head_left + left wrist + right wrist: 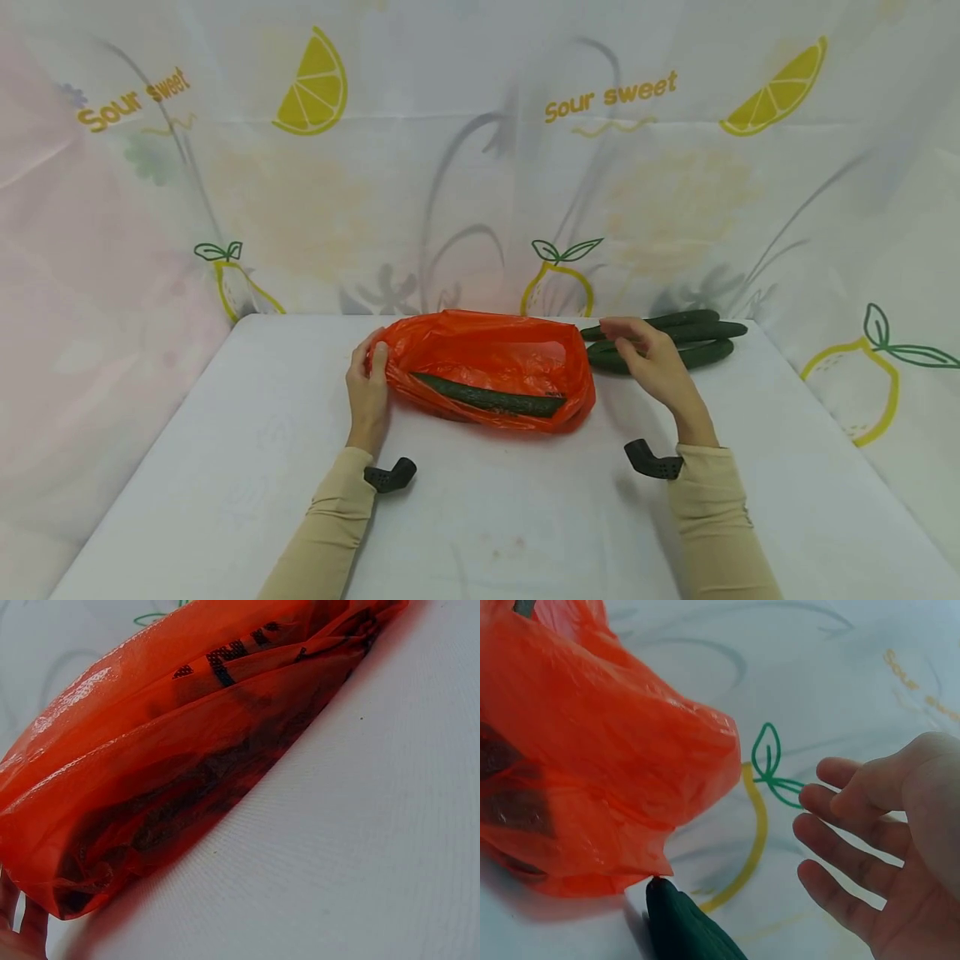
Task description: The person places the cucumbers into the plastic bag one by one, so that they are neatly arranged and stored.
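A red plastic bag (480, 342) lies on the white table with its mouth spread towards me. Inside it, a long dark green cucumber (495, 398) rests along the near side. My left hand (367, 392) grips the bag's left edge, thumb on the near side. To the right of the bag, my right hand (652, 358) is raised with loosely bent fingers and holds nothing. Behind and beside it lie several cucumbers (708, 355), partly hidden by the hand. In the right wrist view, the tip of one cucumber (682, 922) sits close to the bag's corner.
The white table (480, 517) ends at the back against a hanging cloth (420, 192) printed with lemons and words. Cloth also hangs on the left and right sides. A dark camera mount is strapped on each wrist over beige sleeves (322, 525).
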`<state>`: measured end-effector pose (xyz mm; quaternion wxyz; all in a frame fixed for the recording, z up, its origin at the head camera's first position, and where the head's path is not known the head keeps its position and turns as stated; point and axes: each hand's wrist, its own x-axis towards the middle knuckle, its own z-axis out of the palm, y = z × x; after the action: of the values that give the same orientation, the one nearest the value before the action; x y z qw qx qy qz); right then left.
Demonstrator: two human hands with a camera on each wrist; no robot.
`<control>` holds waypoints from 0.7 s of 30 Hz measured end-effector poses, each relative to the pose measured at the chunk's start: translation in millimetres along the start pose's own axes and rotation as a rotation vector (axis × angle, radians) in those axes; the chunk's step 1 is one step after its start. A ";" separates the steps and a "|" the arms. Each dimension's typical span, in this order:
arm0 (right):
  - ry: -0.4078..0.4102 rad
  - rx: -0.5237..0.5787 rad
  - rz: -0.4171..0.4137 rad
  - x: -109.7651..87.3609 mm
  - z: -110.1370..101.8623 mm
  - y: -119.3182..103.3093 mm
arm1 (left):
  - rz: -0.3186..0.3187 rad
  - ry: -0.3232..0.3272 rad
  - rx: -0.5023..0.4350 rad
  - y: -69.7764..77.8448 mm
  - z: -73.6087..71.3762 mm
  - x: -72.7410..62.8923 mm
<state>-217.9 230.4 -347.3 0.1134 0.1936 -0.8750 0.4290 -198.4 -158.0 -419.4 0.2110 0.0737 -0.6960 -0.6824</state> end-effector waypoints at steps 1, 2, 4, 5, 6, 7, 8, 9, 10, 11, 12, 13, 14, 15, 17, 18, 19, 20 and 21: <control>0.004 0.001 0.002 -0.3 -1.2 1.4 | 0.001 0.001 -0.001 -1.3 0.1 0.2; 0.006 0.002 0.007 -0.6 -2.4 2.7 | 0.010 0.006 -0.002 -3.1 0.3 0.8; 0.018 -0.006 0.009 -1.2 -4.9 5.6 | 0.021 0.014 -0.011 -7.3 0.9 1.9; 0.023 -0.013 0.006 -1.6 -6.2 7.2 | 0.028 0.019 -0.015 -9.2 1.2 2.3; 0.028 -0.016 0.007 -2.0 -7.5 8.5 | 0.033 0.023 -0.015 -11.0 1.5 2.6; 0.034 -0.020 0.010 -2.4 -8.7 10.2 | 0.038 0.027 -0.015 -12.3 1.8 3.0; 0.038 -0.021 0.015 -2.8 -9.9 11.6 | 0.044 0.031 -0.017 -13.3 2.2 3.3; 0.043 -0.023 0.020 -3.2 -10.9 13.2 | 0.045 0.033 -0.023 -14.1 2.4 3.3; 0.044 -0.025 0.022 -3.6 -11.9 14.7 | 0.046 0.035 -0.027 -14.4 2.7 3.4; 0.045 -0.026 0.023 -3.9 -12.7 15.9 | 0.046 0.036 -0.032 -14.4 3.0 3.6; 0.044 -0.026 0.026 -4.2 -13.5 17.5 | 0.043 0.036 -0.035 -14.3 3.1 3.7; 0.042 -0.029 0.026 -4.4 -14.1 19.1 | 0.040 0.036 -0.041 -13.7 3.2 3.6; 0.038 -0.032 0.024 -4.8 -14.5 20.9 | 0.037 0.034 -0.047 -12.9 3.2 3.4; 0.033 -0.034 0.022 -5.1 -14.9 23.1 | 0.032 0.030 -0.052 -11.5 2.9 3.1; 0.023 -0.036 0.024 -5.9 -15.6 27.7 | 0.018 0.019 -0.053 -3.3 2.7 0.3; 0.020 -0.034 0.029 -6.4 -15.8 30.4 | 0.015 0.015 -0.051 1.3 2.5 -1.6; 0.016 -0.032 0.033 -7.2 -16.0 32.6 | 0.016 0.012 -0.053 2.0 2.4 -1.7; 0.016 -0.028 0.036 -7.8 -16.0 35.3 | 0.017 0.012 -0.051 2.0 2.5 -1.7; 0.019 -0.025 0.040 -8.5 -16.1 37.9 | 0.017 0.012 -0.048 1.8 2.6 -1.4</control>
<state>-226.3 266.4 -367.4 0.1155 0.1709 -0.8829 0.4219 -197.8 -154.9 -417.8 0.2226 0.0665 -0.6788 -0.6966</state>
